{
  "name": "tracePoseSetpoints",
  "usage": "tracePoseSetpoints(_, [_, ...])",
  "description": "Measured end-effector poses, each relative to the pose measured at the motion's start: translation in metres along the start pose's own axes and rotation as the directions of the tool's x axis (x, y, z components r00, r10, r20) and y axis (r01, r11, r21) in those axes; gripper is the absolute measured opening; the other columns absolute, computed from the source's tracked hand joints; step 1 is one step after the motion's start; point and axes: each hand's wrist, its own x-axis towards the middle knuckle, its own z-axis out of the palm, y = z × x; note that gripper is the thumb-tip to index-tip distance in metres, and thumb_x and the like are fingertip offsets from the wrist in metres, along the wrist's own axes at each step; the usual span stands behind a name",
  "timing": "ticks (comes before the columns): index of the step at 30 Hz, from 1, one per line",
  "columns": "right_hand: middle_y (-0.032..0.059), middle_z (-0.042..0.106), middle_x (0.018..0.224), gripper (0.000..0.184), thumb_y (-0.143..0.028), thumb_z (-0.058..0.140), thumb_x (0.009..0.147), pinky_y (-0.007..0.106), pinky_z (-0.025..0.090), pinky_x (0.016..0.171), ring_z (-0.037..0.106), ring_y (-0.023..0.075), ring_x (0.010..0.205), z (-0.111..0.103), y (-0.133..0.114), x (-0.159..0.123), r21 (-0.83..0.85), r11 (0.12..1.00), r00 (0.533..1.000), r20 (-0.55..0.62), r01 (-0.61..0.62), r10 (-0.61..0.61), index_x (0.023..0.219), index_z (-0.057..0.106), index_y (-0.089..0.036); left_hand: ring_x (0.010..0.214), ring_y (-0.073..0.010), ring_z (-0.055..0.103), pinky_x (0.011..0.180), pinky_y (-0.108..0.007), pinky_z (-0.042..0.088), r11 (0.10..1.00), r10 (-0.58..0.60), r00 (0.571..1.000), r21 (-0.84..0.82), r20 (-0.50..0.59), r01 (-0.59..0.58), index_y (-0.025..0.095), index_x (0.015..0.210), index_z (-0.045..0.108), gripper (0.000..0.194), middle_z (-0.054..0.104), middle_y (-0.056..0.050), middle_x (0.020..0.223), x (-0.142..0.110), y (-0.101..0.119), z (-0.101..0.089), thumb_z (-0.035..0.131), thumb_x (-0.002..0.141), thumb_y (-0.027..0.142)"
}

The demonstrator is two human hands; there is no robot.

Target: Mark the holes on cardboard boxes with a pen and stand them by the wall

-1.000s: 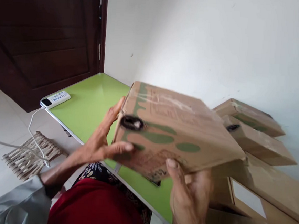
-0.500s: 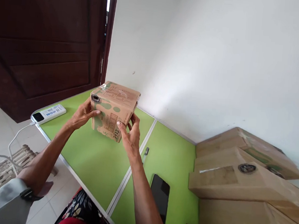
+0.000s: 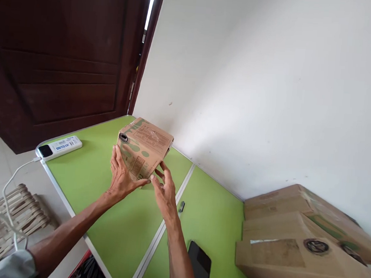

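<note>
A small cardboard box (image 3: 143,150) with green blotches, brown print and a dark oval hole is tilted above or on the far part of the green table; whether its bottom touches the tabletop I cannot tell. My left hand (image 3: 121,177) lies against its front left side, fingers pointing up and thumb stretched along the lower edge. At the lower right corner, my right hand (image 3: 164,191) grips the box, thumb in front and fingers on the right side. The two thumbs nearly meet. Clear tape shows on the box top.
A white power bank (image 3: 64,145) with a cable lies at the table's (image 3: 99,194) left corner. A pen (image 3: 182,206) and a black phone (image 3: 199,264) lie by my right forearm. Several larger cardboard boxes (image 3: 276,251) are stacked at the right. Wall and door stand behind.
The box has come down toward the tabletop. My left hand has slid from its left edge to the lower front, closer to my right hand. The camera view has shifted slightly.
</note>
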Motion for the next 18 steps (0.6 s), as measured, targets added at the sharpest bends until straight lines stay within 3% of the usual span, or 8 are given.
tracePoseSetpoints(5, [0.0208,0.057,0.161,0.085,-0.057,0.068,0.092,0.046,0.066,0.096,0.067,0.0362,0.135,0.0,-0.002,0.016,-0.017,0.999,0.998,0.044,-0.049,0.049,0.165,0.046,-0.019,0.169,-0.0558,0.007,0.13,-0.074,0.022,0.997,-0.062,0.997,0.047,-0.037,0.064,0.018,0.174,-0.014,0.172,0.004,-0.034,0.18,0.024,0.006,0.021,0.099,0.053,0.065])
tracePoseSetpoints(10, [0.0225,0.049,0.169,0.086,-0.064,0.066,0.095,0.052,0.062,0.105,0.065,0.0378,0.14,-0.004,-0.014,0.015,-0.029,0.995,0.991,0.086,-0.098,0.1,0.165,0.045,-0.02,0.165,-0.0582,0.019,0.126,-0.073,0.028,0.992,-0.092,0.995,0.084,-0.048,0.096,0.015,0.175,-0.007,0.168,0.009,-0.037,0.177,0.063,0.012,0.05,0.1,0.053,0.057])
tracePoseSetpoints(15, [0.019,0.064,0.156,0.076,-0.075,0.062,0.099,0.054,0.062,0.105,0.07,0.0366,0.132,-0.019,-0.028,-0.049,-0.05,0.983,0.976,0.114,-0.179,0.183,0.156,0.059,-0.025,0.163,-0.0569,0.025,0.126,-0.068,0.032,0.99,-0.103,0.995,0.095,-0.009,0.103,0.011,0.175,0.0,0.163,0.015,-0.038,0.176,0.12,0.016,0.09,0.101,0.053,0.049])
tracePoseSetpoints(18, [0.018,0.076,0.137,0.065,-0.076,0.063,0.098,0.045,0.068,0.088,0.079,0.0355,0.113,-0.025,-0.016,-0.097,0.023,0.974,0.973,-0.048,-0.225,0.226,0.137,0.076,-0.025,0.162,-0.0569,0.028,0.126,-0.067,0.034,0.99,-0.098,0.995,0.104,0.025,0.095,0.008,0.174,0.005,0.161,0.019,-0.039,0.175,0.15,0.017,0.112,0.102,0.052,0.047])
